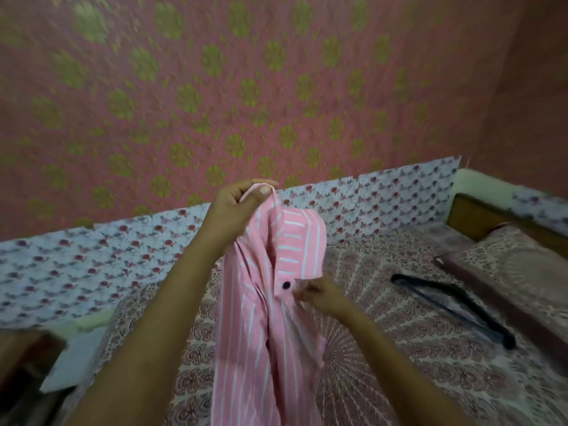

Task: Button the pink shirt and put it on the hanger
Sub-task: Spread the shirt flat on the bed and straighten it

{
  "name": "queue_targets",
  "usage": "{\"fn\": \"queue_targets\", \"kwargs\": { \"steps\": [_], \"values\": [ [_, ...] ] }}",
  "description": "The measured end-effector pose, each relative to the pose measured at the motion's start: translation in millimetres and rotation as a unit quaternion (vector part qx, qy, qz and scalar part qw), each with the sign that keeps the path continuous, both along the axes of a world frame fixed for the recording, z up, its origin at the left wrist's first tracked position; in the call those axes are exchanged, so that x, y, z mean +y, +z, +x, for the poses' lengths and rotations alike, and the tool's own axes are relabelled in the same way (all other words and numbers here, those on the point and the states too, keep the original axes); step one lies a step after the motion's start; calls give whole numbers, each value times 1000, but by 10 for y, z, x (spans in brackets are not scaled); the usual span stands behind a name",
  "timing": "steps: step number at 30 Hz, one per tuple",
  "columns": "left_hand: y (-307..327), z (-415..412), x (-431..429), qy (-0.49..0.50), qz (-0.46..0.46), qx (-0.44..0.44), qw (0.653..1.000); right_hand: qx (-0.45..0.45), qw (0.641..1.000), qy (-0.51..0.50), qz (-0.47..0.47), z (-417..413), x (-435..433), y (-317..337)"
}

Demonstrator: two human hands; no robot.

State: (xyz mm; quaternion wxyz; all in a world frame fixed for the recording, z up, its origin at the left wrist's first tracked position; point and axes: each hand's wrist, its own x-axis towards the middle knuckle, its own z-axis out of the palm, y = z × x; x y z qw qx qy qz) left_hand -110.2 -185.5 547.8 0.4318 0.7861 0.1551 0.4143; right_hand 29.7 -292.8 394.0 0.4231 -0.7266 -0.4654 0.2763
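The pink shirt (pixel 264 318) with white stripes hangs in the air over the bed, bunched lengthwise. My left hand (pixel 236 207) grips its top edge near the collar, held high. Lower down, my right hand (pixel 319 295) pinches the fabric just right of a dark button (pixel 286 284) on the front placket. A black hanger (pixel 455 305) lies flat on the bed to the right, apart from both hands.
The bed is covered with a patterned sheet (pixel 384 348). A pillow (pixel 516 272) lies at the far right beyond the hanger. A floral cloth (pixel 92 265) runs along the bed's far side under the pink patterned wall (pixel 215 87). Something white (pixel 73 361) lies at the bed's left edge.
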Motion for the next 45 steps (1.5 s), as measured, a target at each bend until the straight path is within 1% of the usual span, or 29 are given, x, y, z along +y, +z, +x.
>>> {"fn": "queue_targets", "kwargs": {
  "steps": [1, 4, 6, 7, 8, 10, 11, 15, 18, 21, 24, 26, 28, 30, 31, 33, 34, 35, 36, 37, 38, 39, 40, 41, 42, 43, 45],
  "values": [
    [98, -35, -64, 7, 9, -5, 1000, -26, 999, -26, -2, 51, -85, 44],
    [350, -130, -239, 25, 25, -9, 999, 3, 993, -119, 14, 296, -431, 250],
    [485, -196, -451, 27, 37, -11, 999, -29, 990, -131, 40, 401, -704, 433],
    [548, -209, -577, 20, 46, -10, 999, -37, 992, -111, 51, 414, -814, 500],
    [617, -207, -742, 6, 55, -6, 998, -26, 995, -79, 59, 362, -953, 597],
    [739, -173, -1096, -21, 74, -1, 997, 17, 999, -9, 49, 214, -1158, 690],
    [789, -158, -1249, -33, 81, -2, 996, 28, 999, 9, 35, 137, -1226, 716],
    [938, -188, -1759, -58, 106, -13, 993, 53, 998, 39, -12, -77, -1560, 741],
    [996, -225, -1985, -49, 104, -41, 993, 85, 993, 80, -8, -142, -1843, 756],
    [1020, -244, -2143, -32, 104, -52, 993, 32, 995, 93, -6, -178, -2081, 776],
    [1062, -279, -2193, 13, 132, -29, 991, -2, 1000, 19, 22, -139, -2217, 800],
    [1080, -337, -2133, 80, 155, -19, 985, 1, 994, -87, 73, -6, -2307, 873],
    [1087, -390, -2050, 152, 174, -8, 973, 7, 977, -178, 120, 157, -2407, 1047],
    [1085, -400, -1967, 202, 205, 5, 958, 29, 964, -219, 146, 282, -2506, 1324],
    [1088, -399, -1948, 226, 219, 12, 949, 52, 961, -223, 155, 316, -2557, 1469],
    [1140, -394, -1909, 268, 230, 7, 936, 126, 958, -182, 183, 271, -2718, 1798],
    [1199, -394, -1904, 282, 227, -1, 932, 174, 957, -123, 198, 202, -2821, 1977],
    [1235, -396, -1917, 289, 225, -6, 931, 225, 951, -37, 210, 119, -2930, 2084],
    [1306, -392, -1930, 283, 219, -13, 934, 264, 934, 55, 235, 32, -3006, 2194],
    [1358, -389, -1937, 269, 215, -21, 939, 284, 915, 127, 257, -52, -3036, 2238],
    [1406, -387, -1968, 256, 211, -29, 943, 291, 902, 168, 272, -140, -3023, 2247],
    [1447, -387, -1991, 243, 201, -42, 948, 262, 906, 156, 294, -181, -2945, 2185],
    [1482, -390, -2012, 230, 188, -58, 953, 185, 926, 97, 314, -240, -2840, 2083],
    [1508, -382, -2026, 218, 175, -77, 957, 93, 941, 4, 327, -268, -2714, 1946],
    [1504, -386, -2017, 205, 166, -91, 960, 18, 945, -60, 321, -322, -2583, 1758],
    [1501, -387, -2010, 192, 159, -103, 963, -22, 947, -97, 306, -347, -2446, 1574],
    [1465, -400, -1949, 160, 146, -109, 970, -35, 958, -135, 252, -410, -2235, 1232]
  ]
}}
